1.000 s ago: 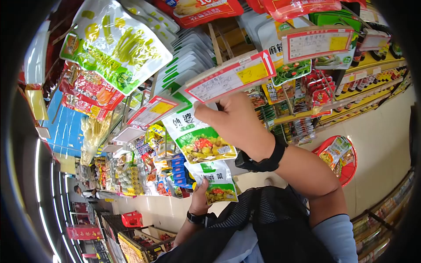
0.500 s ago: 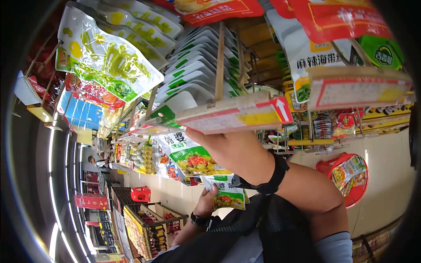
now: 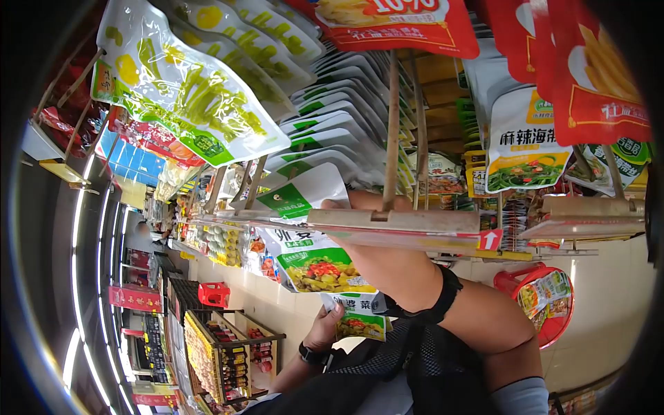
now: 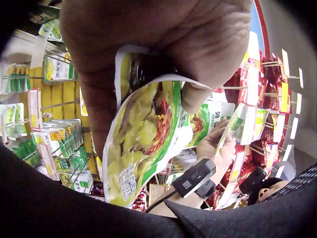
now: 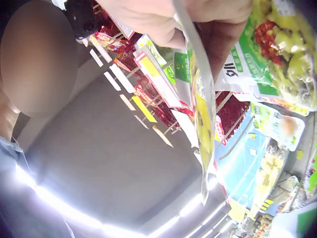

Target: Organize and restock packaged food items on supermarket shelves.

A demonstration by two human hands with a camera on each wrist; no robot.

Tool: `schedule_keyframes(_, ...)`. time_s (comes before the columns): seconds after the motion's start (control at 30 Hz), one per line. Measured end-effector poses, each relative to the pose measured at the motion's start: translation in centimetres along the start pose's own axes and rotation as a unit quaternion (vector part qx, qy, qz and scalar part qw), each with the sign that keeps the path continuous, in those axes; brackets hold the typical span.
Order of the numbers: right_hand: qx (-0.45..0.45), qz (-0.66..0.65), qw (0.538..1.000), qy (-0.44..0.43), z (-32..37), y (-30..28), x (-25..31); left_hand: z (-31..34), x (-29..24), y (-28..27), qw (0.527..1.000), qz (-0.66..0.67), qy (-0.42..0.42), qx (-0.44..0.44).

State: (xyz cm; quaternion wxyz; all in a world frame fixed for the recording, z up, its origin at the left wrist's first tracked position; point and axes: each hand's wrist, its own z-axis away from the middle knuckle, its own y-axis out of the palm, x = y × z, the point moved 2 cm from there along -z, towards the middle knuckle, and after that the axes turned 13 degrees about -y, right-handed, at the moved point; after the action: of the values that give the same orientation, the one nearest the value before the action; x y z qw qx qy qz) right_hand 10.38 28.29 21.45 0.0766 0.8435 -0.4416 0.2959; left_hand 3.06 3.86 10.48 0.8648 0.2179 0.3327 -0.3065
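Observation:
In the head view my left hand [image 3: 321, 326] grips a white-and-green food pouch [image 3: 360, 326] low in front of my body. The left wrist view shows that pouch [image 4: 143, 134] bent between thumb and fingers, another layer behind it. Higher up, my right hand [image 3: 377, 252] reaches behind a price-tag strip [image 3: 408, 227], which partly covers it. It pinches a similar pouch [image 3: 321, 266], upright at the front of a row of hanging pouches [image 3: 339, 131]. Seen nearly edge-on in the right wrist view, this pouch [image 5: 200, 114] sits between the thumb and fingers.
Metal hooks [image 3: 391, 131] stick out around the row. Clear green-vegetable pouches [image 3: 187, 90] hang to the left, red pouches [image 3: 394, 24] above, and a seaweed pouch [image 3: 526, 142] to the right. A red basket [image 3: 568, 318] holding pouches stands on the floor at right.
The right hand and its pouch have gone from in front of the price-tag strip to behind it. My view has come closer to the hanging row. The left hand keeps its pouch low.

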Motion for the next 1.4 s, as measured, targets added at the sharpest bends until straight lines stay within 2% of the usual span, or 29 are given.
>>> schedule_keyframes(0.03,-0.003,0.02,1.0,-0.019,0.4,0.4,-0.2,-0.1,0.1,-0.2,1.0,0.003,0.001,0.008)
schedule_keyframes(0.07,-0.025,-0.024,0.999,-0.003,0.7,0.6,-0.4,-0.2,0.3,-0.4,1.0,0.006,0.002,0.016)
schedule_keyframes(0.13,-0.007,0.041,0.999,-0.027,0.9,0.6,-0.2,-0.3,0.4,-0.4,1.0,0.008,0.007,0.022)
schedule_keyframes(0.2,0.072,0.258,0.958,-0.105,1.1,0.6,0.6,-0.3,0.2,-0.2,1.0,0.009,0.014,0.017)
schedule_keyframes(0.27,0.055,0.191,0.978,-0.069,1.7,0.6,0.6,-0.2,-0.1,0.0,1.0,-0.007,0.026,0.014)
schedule_keyframes(0.4,0.057,0.21,0.974,-0.064,1.6,0.1,1.1,-0.5,0.0,-0.8,0.999,-0.008,0.02,0.032)
schedule_keyframes(0.5,-0.042,0.032,0.998,-0.021,0.8,-0.1,1.0,-0.8,0.3,-1.2,0.999,-0.001,0.026,0.045)
schedule_keyframes(0.53,-0.055,0.023,0.998,-0.034,0.4,-0.5,1.3,-0.9,0.2,-1.2,0.999,-0.002,0.027,0.045)
schedule_keyframes(0.63,-0.104,-0.158,0.973,0.132,0.3,-0.6,1.4,-0.9,0.2,-1.2,0.996,-0.001,0.033,0.079)
schedule_keyframes(0.67,-0.147,-0.17,0.968,0.113,0.2,-0.4,1.3,-0.8,0.0,-0.9,0.997,-0.005,0.038,0.07)
schedule_keyframes(0.77,-0.17,-0.136,0.973,0.079,0.4,-0.3,0.6,-1.6,0.5,-2.7,0.997,-0.005,-0.006,0.075)
schedule_keyframes(0.9,-0.192,-0.163,0.965,0.068,0.5,-1.0,0.3,-1.7,0.6,-3.4,0.997,-0.045,0.016,0.057)
schedule_keyframes(1.0,-0.201,-0.08,0.976,0.039,0.4,-1.7,-0.2,-1.3,-0.2,-2.4,0.997,-0.05,0.023,0.058)
schedule_keyframes(1.07,-0.19,-0.068,0.978,0.062,0.5,-2.0,-0.2,-0.8,-0.7,-1.4,0.991,-0.011,0.024,0.128)
schedule_keyframes(1.17,-0.131,-0.058,0.971,0.192,2.1,-3.1,-0.4,-0.4,-1.3,-0.7,0.99,-0.006,0.035,0.137)
schedule_keyframes(1.23,-0.232,-0.074,0.96,0.139,3.9,-3.4,1.1,0.2,-2.3,-0.4,0.988,0.007,0.044,0.151)
schedule_keyframes(1.27,-0.164,0.055,0.983,0.068,5.5,-4.3,2.1,0.4,-2.6,-0.2,0.987,0.016,0.04,0.153)
schedule_keyframes(1.3,-0.095,0.184,0.978,-0.011,7.2,-4.8,3.3,0.8,-2.9,-0.2,0.987,0.027,0.051,0.148)
schedule_keyframes(1.37,-0.081,0.117,0.989,0.038,10.7,-4.5,5.2,1.1,-3.6,0.0,0.976,0.062,0.046,0.202)
schedule_keyframes(1.4,-0.049,-0.038,0.987,0.146,12.2,-2.8,6.1,1.3,-4.0,0.4,0.974,0.062,0.073,0.206)
